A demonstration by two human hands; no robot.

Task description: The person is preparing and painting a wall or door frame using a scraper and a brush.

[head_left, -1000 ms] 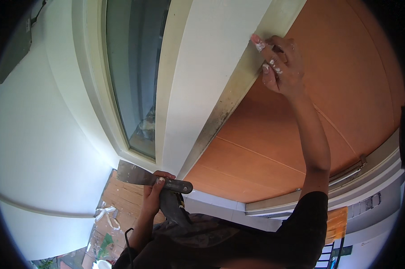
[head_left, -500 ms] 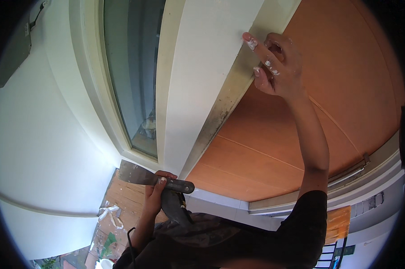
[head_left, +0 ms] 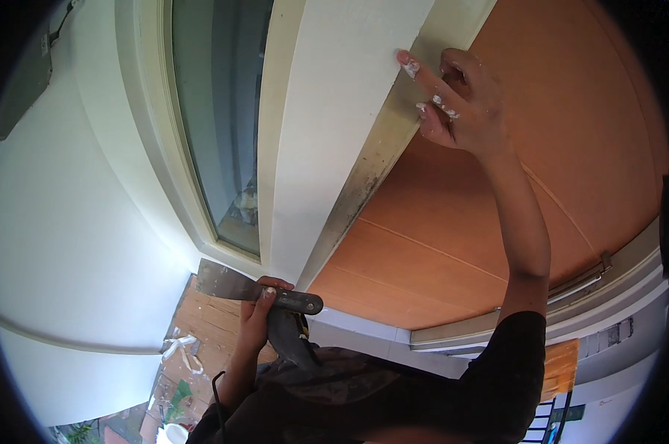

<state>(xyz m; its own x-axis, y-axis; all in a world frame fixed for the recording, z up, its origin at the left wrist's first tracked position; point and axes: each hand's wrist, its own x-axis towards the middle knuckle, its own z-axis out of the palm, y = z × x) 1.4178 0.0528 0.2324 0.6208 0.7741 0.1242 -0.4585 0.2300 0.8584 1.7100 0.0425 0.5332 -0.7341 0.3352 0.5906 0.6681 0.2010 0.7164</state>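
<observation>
My left hand (head_left: 256, 318) grips a putty knife (head_left: 227, 283) low in front of me. Its wide metal blade, flecked with white, points left, and its dark riveted handle sticks out to the right. High on the right, my right hand (head_left: 471, 107) is at the corner of a white wall strip (head_left: 342, 96) and a cream door frame (head_left: 393, 115). White paste is smeared on the fingers. The index finger stretches out with its tip at the wall edge; the thumb stands apart and the other fingers curl. It holds nothing that I can see.
An orange-brown door panel (head_left: 416, 251) lies right of the frame. A framed window (head_left: 216, 126) is on the left. Dark smudges mark the lower frame. Below are brown floor covering (head_left: 212, 322), white scraps (head_left: 180, 346) and a white container (head_left: 174, 434).
My right hand has shifted slightly up and left along the wall edge, while the right elbow has moved a little to the right. The putty knife stays in my left hand, almost still.
</observation>
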